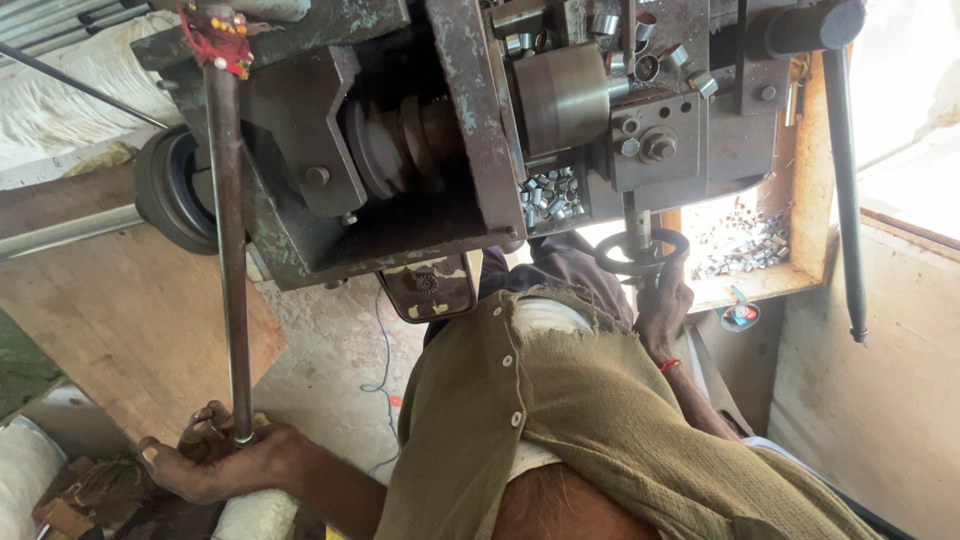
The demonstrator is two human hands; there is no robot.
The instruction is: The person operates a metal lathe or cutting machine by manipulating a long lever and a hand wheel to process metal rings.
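Observation:
My left hand point(215, 460) is at the bottom left, closed around the lower end of a long, thin steel rod point(228, 250). The rod runs up to the machine's top left, where a red cloth point(215, 35) is tied to it. My right hand point(665, 310), with a red thread on its wrist, grips a small black handwheel point(612, 262) under the machine's slide. The grey-green lathe-like machine point(300, 130) fills the top of the view, with a stepped pulley point(400, 140) and a steel chuck point(560, 95). My olive shirt point(600, 420) covers the lower middle.
Several small shiny metal sleeves lie in a heap point(550, 195) on the machine and in a wooden tray point(745, 245) at right. A long black lever point(845, 200) hangs down on the right. A wooden board point(120, 320) and a black wheel point(170, 190) are at left.

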